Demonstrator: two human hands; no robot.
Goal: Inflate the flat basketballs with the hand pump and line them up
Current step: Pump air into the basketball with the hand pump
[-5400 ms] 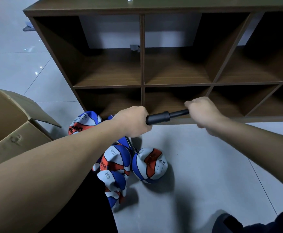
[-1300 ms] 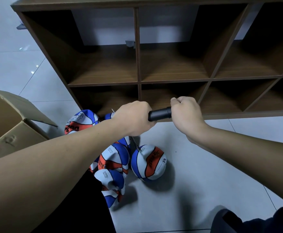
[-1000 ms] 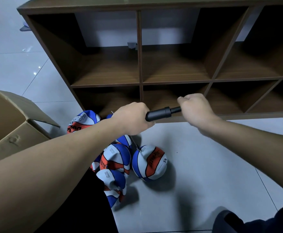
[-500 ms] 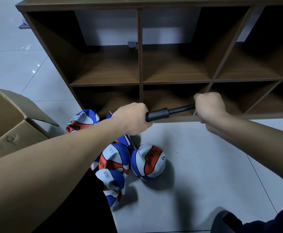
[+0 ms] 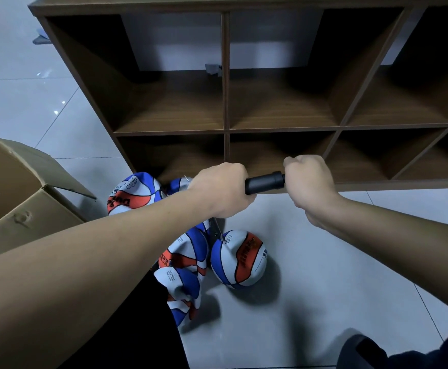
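I hold the black hand pump sideways in the air, above the floor and in front of the bottom row of the shelf. My left hand is curled tight around the pump's body, and my right hand is a fist around the handle end, right up against the black tube, so only a short bit of the pump shows between my two hands. A thin hose hangs down from under my left hand to the top of the round basketball on the floor. That ball is blue, white and orange and looks puffed up. Just to its left, touching it, is a pile of flat basketballs in the same colors, all crumpled and soft. One more flat ball sits farther back, near the shelf's corner and partly behind my left arm. The brown wooden shelf stands behind everything, with square open boxes in two rows. An open cardboard box sits on the left side, near the balls. The floor is gray tile. I can see a dark shoe at the bottom right.
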